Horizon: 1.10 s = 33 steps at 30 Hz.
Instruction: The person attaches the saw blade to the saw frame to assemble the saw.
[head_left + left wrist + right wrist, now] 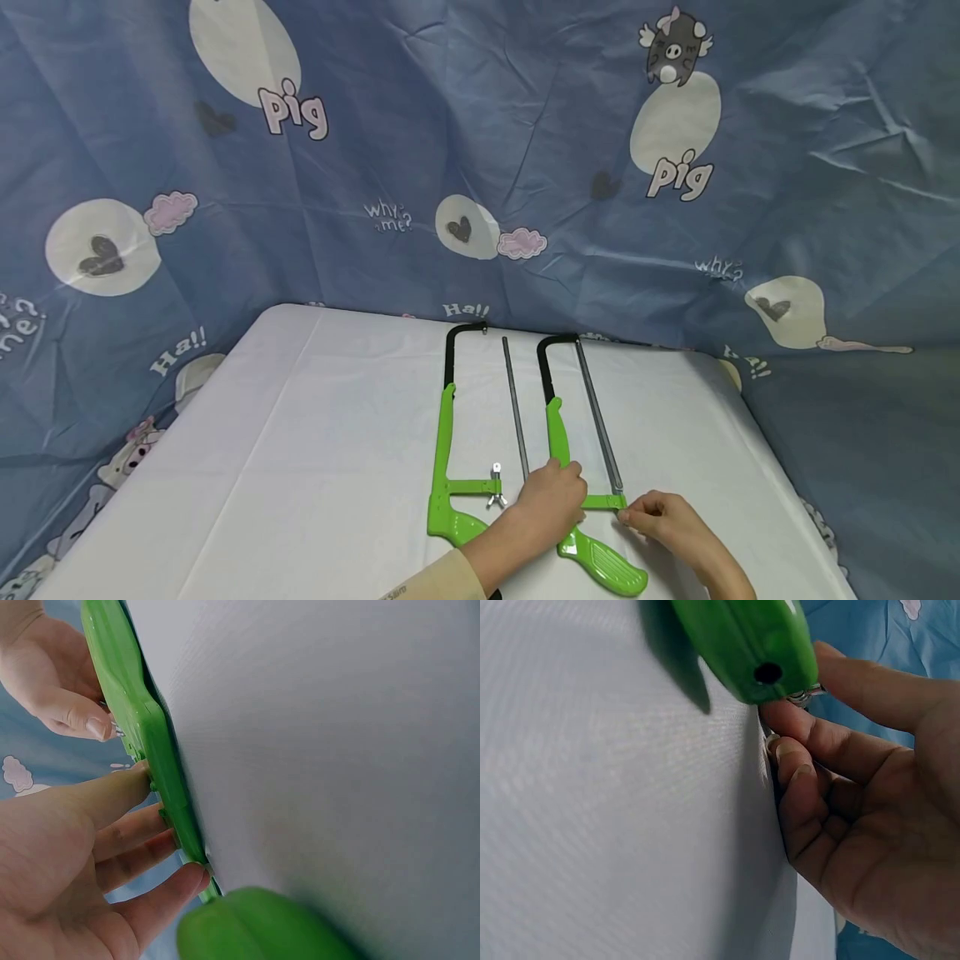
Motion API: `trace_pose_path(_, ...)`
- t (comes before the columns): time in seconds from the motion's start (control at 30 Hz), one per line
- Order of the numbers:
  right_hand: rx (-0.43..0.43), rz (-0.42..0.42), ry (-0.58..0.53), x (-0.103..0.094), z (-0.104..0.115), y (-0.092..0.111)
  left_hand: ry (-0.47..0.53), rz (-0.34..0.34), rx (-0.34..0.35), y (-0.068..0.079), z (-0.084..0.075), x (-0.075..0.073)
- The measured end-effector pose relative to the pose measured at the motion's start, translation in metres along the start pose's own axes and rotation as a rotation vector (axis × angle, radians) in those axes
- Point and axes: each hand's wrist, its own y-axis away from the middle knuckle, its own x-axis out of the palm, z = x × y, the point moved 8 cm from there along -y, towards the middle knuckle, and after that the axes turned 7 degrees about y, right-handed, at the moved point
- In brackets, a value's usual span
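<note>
Two green hacksaws with black front ends lie side by side on a white-covered table. My left hand (551, 500) grips the green frame of the right hacksaw (557, 429), its fingers and thumb along the frame in the left wrist view. A grey blade (596, 408) spans this saw from the black tip to the green crossbar (602, 502). At the crossbar's outer end, my right hand (667, 521) pinches the wing nut (806, 695), which the fingers mostly hide. The green handle (611, 568) points toward me.
On the left lies the other hacksaw (442, 442), without a blade, a wing nut (497, 500) on its crossbar. A loose grey blade (514, 400) lies between the saws, its near end behind my left hand. Blue printed cloth (375, 167) hangs behind the table (300, 433).
</note>
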Motion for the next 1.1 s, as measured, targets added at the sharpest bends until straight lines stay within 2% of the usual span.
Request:
trace_pose_path(0.17,0.018,-0.006,-0.018,-0.0003,-0.0017,-0.0004,-0.014,0.006,0.000,0.0005,-0.0004,-0.0010)
trace_pose_path(0.43,-0.014,0.006,-0.063,-0.0006,-0.0030,-0.0006,-0.020,0.002,-0.002,-0.0004,-0.0010,-0.0030)
trace_pose_path(0.6,-0.017,-0.014,-0.086,-0.0014,-0.0020,-0.0001,-0.019,0.002,-0.005,0.0000,-0.0017,-0.0037)
trace_pose_path(1.1,-0.017,-0.030,-0.056,0.0014,-0.0026,0.0005,-0.007,-0.002,0.001,-0.0006,-0.0020,-0.0028)
